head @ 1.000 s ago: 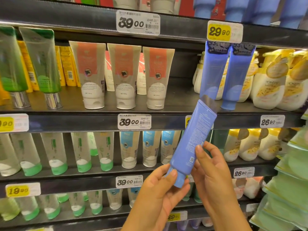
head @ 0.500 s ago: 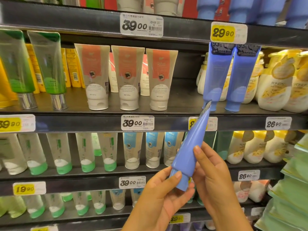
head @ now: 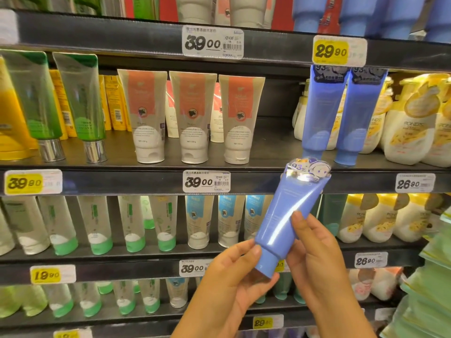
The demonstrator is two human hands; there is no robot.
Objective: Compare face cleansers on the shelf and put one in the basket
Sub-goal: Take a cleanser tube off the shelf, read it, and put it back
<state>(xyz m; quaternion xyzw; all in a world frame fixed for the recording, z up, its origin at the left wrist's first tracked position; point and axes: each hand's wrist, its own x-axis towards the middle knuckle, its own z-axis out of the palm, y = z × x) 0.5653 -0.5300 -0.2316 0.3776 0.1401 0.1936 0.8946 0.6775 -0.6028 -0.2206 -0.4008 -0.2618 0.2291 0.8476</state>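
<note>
Before the shelf [head: 146, 182], both hands' grips [head: 234, 286] [head: 314, 254] clamp the blue tube [head: 285, 220], cap down-left, crimp up-right.

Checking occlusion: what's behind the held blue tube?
Behind the blue tube: shelf edge, a blue-labelled tube partly showing. A yellow price tag beside its cap is mostly covered; the price is unreadable.

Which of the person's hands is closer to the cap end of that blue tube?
Left. The left hand cups the blue cleanser tube right at its cap, thumb against the shoulder. The right hand pinches the tube higher up the body.
</note>
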